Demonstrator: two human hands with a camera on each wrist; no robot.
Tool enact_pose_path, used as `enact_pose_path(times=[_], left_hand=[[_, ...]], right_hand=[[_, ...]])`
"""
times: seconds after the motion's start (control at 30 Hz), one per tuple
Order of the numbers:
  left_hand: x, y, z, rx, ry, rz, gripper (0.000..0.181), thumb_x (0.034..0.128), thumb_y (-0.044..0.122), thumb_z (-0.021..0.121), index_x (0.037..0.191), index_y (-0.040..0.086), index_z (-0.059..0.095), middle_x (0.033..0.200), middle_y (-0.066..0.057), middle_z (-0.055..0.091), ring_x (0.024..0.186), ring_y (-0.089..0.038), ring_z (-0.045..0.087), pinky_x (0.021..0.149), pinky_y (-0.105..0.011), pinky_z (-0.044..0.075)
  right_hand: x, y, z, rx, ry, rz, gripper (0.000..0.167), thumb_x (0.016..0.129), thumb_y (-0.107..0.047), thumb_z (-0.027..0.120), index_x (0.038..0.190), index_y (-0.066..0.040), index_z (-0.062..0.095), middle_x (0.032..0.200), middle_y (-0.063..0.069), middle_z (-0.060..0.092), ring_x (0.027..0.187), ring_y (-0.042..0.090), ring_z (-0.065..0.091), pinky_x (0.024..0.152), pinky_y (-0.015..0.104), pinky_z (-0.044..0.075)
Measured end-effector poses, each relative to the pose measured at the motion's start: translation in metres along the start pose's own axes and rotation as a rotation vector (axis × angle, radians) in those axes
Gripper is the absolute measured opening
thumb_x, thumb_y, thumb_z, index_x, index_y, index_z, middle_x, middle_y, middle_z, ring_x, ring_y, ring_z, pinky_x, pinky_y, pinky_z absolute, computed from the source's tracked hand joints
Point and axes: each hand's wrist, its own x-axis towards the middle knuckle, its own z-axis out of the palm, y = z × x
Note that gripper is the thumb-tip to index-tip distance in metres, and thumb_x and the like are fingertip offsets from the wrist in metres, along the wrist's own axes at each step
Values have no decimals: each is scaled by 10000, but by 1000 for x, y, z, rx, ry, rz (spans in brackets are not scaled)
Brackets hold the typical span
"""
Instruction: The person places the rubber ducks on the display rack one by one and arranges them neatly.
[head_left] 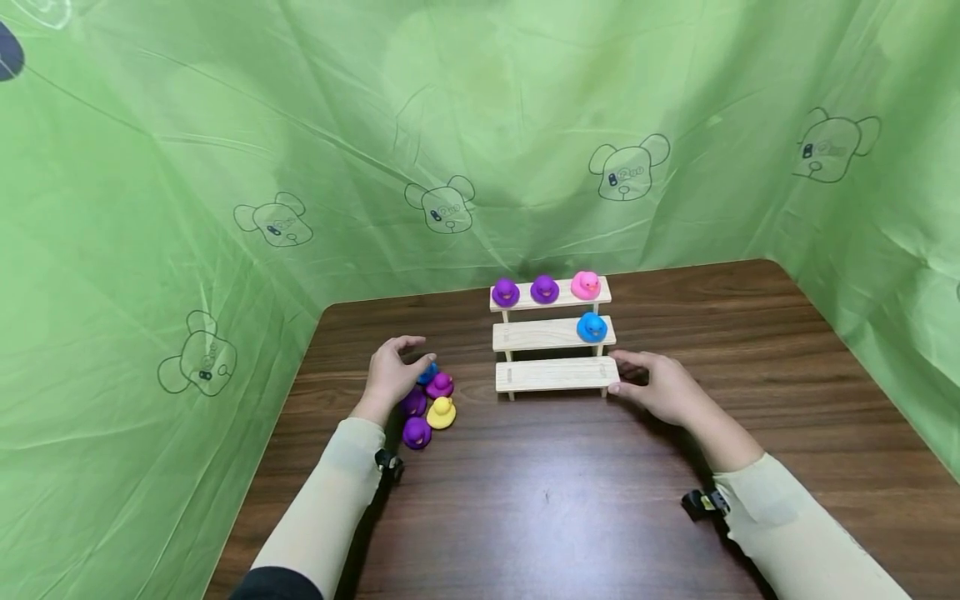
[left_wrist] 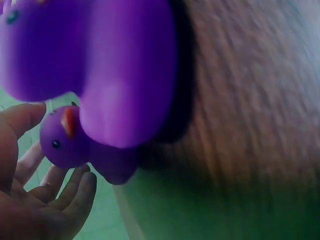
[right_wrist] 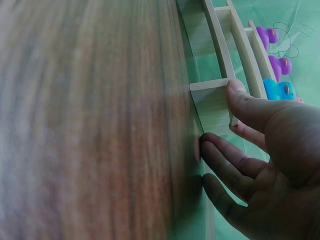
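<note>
My left hand (head_left: 392,375) reaches over a cluster of rubber ducks, its fingers spread. Under its thumb sits a blue duck (head_left: 427,372), partly hidden. Close by are a magenta duck (head_left: 440,385), a yellow duck (head_left: 442,413) and two purple ducks, one of them (head_left: 417,433) nearest me. In the left wrist view a large, blurred purple duck (left_wrist: 125,75) blocks much of the scene. My right hand (head_left: 663,390) holds the right end of the lowest step of a three-tier wooden stand (head_left: 555,374), thumb (right_wrist: 238,89) at the front corner, index finger behind.
On the top step sit two purple ducks, one at the left end (head_left: 506,292), and a pink duck (head_left: 586,285). Another blue duck (head_left: 592,327) stands at the middle step's right. A green curtain (head_left: 525,125) surrounds the brown wooden table (head_left: 540,500).
</note>
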Motion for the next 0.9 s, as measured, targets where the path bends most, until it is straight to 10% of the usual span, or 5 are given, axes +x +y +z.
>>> enact_pose_path(times=[0.33,0.9], left_hand=[[-3,-9,-1,11,-93,-113,490,917,381,831,1322,136,706,1320,-82,695,1294,-320,588,1103,-504,468],[-11,-11,2,-37,-75,-105,497,846,282,904,1275,98,730,1213,-100,737,1105,-283,685,972,-451,546]], right_hand=[[0,-2,0,-4,-4,10,623,923,-331,832,1454,-81,623,1132,116,766,1152,376,678,1040,628,482],[0,-2,1,1,-3,0,614,922,-305,836,1448,-70,624,1128,116,764,1136,375,684,1032,634,484]])
